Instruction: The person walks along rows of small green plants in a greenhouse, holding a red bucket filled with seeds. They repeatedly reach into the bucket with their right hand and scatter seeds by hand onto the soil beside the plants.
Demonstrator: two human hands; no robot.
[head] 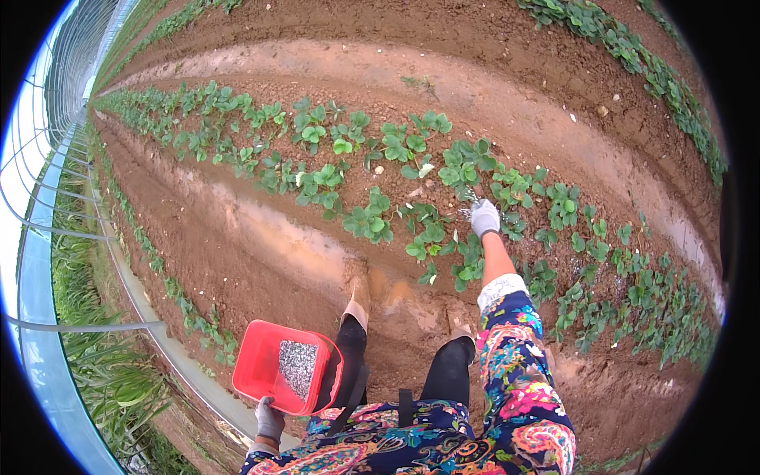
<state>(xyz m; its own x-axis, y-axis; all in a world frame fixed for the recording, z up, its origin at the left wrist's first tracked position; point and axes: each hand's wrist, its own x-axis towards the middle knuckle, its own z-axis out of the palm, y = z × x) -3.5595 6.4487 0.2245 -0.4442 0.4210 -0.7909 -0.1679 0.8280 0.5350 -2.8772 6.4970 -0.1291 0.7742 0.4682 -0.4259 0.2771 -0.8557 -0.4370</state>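
My left hand point(270, 419), in a grey glove, grips the lower rim of a red plastic bucket point(255, 362). The bucket is tilted so that its inside shows, with grey and white granules point(298, 365) lying in it. My right hand point(485, 217), also gloved, is stretched out over a raised bed of leafy green plants point(463, 163), which look like strawberry plants. Its fingers are curled, and pale granules spray out beside them among the leaves. The inside of that hand is hidden from view.
My legs stand in a muddy furrow point(297, 237) holding brown water. A second wet furrow point(451, 71) runs beyond the bed, with another plant row point(641, 65) past it. Metal hoops point(89, 326) and blue sheeting point(41, 261) of a tunnel greenhouse line the left side.
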